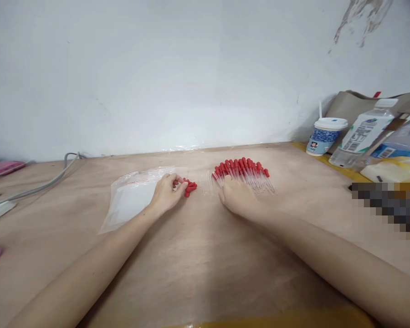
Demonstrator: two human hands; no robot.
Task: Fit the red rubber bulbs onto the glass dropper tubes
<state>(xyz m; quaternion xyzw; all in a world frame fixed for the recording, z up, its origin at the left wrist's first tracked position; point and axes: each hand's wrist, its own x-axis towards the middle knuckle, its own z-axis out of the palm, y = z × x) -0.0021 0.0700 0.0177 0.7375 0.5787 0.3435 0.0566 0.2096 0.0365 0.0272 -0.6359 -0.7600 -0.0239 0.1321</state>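
My left hand (169,192) is at a small heap of red rubber bulbs (191,187), thumb and forefinger pinched on a bulb at the heap's near side. To the right of the heap, several thin clear tubes (206,183) lie side by side on the table. My right hand (238,195) is closed, its fingers pointing down beside the left end of a row of droppers (244,166). These have red bulbs on clear stems, and the hand covers part of the row. What the right fingers hold, if anything, is hidden.
Clear zip bags (131,200) lie left of my left hand on the brown-covered table (191,269). A grey cable (51,182) runs along the far left. At the right stand a paper cup (323,136) and a tilted plastic bottle (364,132). A white wall (157,77) closes the back.
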